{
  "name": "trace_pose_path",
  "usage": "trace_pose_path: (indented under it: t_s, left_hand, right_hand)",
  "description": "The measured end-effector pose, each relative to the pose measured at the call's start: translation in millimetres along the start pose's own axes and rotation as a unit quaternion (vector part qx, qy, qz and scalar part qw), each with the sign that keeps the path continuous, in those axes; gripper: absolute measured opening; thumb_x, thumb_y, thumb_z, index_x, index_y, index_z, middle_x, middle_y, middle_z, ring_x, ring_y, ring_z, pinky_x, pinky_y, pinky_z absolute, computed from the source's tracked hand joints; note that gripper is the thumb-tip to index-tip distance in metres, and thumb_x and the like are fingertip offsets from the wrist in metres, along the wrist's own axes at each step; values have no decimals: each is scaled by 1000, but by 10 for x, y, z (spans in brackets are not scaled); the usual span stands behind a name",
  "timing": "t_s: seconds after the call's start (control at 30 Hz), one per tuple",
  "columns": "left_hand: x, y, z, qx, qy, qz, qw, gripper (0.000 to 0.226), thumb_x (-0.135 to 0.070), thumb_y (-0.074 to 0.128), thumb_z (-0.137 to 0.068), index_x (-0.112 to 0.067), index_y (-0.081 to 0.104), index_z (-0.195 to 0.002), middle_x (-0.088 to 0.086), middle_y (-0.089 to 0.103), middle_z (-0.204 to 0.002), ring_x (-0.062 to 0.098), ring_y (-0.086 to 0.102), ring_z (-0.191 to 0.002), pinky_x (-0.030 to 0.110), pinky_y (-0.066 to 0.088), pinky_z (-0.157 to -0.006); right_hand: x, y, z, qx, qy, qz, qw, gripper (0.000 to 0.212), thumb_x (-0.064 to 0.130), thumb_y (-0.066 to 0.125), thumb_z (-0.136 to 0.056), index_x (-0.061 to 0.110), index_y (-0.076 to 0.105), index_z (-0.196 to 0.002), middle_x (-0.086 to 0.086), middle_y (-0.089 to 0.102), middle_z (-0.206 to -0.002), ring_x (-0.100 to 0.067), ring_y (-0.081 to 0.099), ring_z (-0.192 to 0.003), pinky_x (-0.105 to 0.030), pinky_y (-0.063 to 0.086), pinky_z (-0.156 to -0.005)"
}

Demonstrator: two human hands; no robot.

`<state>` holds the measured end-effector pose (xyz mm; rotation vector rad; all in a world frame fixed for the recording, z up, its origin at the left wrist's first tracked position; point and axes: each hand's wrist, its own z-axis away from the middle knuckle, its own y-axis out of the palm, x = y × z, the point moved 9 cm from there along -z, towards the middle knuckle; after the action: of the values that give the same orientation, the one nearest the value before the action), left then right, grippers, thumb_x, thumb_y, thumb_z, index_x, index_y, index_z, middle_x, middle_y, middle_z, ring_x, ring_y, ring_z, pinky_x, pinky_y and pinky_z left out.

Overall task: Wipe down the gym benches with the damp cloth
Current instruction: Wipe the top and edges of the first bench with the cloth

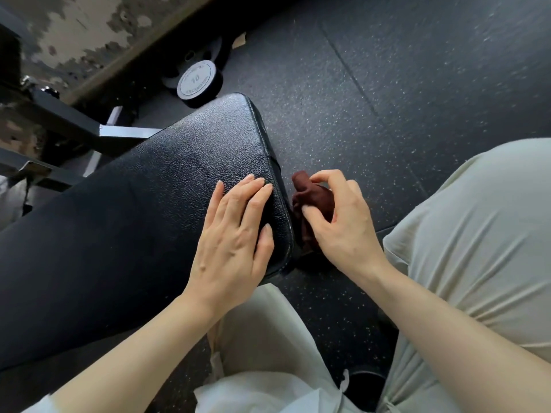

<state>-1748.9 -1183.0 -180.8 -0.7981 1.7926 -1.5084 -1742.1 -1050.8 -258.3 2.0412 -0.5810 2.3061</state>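
Note:
A black padded gym bench (143, 210) with grained vinyl runs from lower left to upper middle. My left hand (232, 236) lies flat on its top near the right edge, fingers straight. Just off that edge, my right hand (340, 222) pinches a bunched dark red-brown cloth (313, 198) between thumb and curled fingers. The cloth sits against the side of the pad; its lower part is hidden behind my hand and the bench edge.
A 10-marked dumbbell (199, 80) lies on the speckled black rubber floor (402, 84) beyond the bench end. The grey steel bench frame (89, 135) stands at the left. My pale trouser legs (477, 234) fill the lower right.

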Motion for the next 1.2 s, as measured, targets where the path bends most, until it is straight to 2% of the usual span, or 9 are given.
trace_pose_path:
  t_s: [0.13,0.23,0.37,0.6,0.7,0.8,0.93,1.03,1.2]
  left_hand:
    - [1,-4,-2,-2,-1,-5,1000,49,-23,36,-93,-6,47,-138,7,45,-142,18,32,-141,48,15,-119]
    - [-1,-2,-5,-3,-1,-6,1000,49,-22,36,-93,-5,47,-138,7,45,-142,19,33,-141,49,15,-119]
    - [-2,6,-10,0,2,-9,1000,49,-22,36,-93,-5,47,-138,7,45,-142,19,32,-141,48,14,-120]
    - [-5,11,-6,0,0,-9,1000,49,-22,36,-93,-5,47,-138,7,45,-142,19,33,-141,48,16,-119]
    - [-5,13,-9,0,-2,-14,1000,49,-22,36,-93,-5,47,-138,7,45,-143,19,32,-141,48,15,-119]
    - [0,11,-9,0,-2,-16,1000,49,-22,36,-93,-6,47,-138,7,45,-143,19,32,-141,48,15,-119]
    - [-4,6,-8,-3,0,-11,1000,50,-23,36,-92,-6,47,-138,6,45,-142,19,32,-141,49,16,-119]
    - [72,8,1,-10,-25,-5,1000,56,-29,38,-93,-3,41,-142,10,38,-149,20,27,-144,46,13,-120]
    - [134,55,14,9,-44,-29,999,64,-35,33,-95,-1,29,-148,14,22,-158,22,15,-148,45,8,-121]
  right_hand:
    - [35,45,-44,25,31,-117,992,29,28,62,-86,22,66,-115,-1,62,-114,-1,55,-101,-3,34,-90]
    - [92,99,-29,85,36,-283,955,43,18,53,-79,21,68,-119,6,68,-120,-4,59,-115,-26,42,-104]
    - [151,51,-35,94,-35,-184,978,41,11,60,-76,17,70,-115,7,71,-110,-5,64,-104,-25,48,-97]
    - [-19,-59,-44,-8,0,-94,996,35,9,72,-77,23,69,-110,11,71,-97,-3,64,-92,-26,51,-90]
    - [61,-15,-67,22,-23,-102,994,31,22,67,-77,24,69,-108,10,71,-95,-9,65,-92,-30,51,-90]
    - [12,74,-87,64,-3,-94,994,25,12,66,-80,21,69,-103,7,70,-92,-9,65,-88,-28,51,-86]
    - [-42,-34,-41,12,43,6,999,28,5,68,-76,22,69,-98,7,69,-87,-8,62,-77,-25,50,-82]
    - [259,-198,-148,-50,12,-21,998,32,4,70,-73,21,70,-100,6,69,-88,-6,62,-78,-17,48,-80]
    - [363,8,-239,23,11,-151,988,35,2,69,-70,21,75,-99,9,74,-89,-3,67,-86,-24,52,-87]
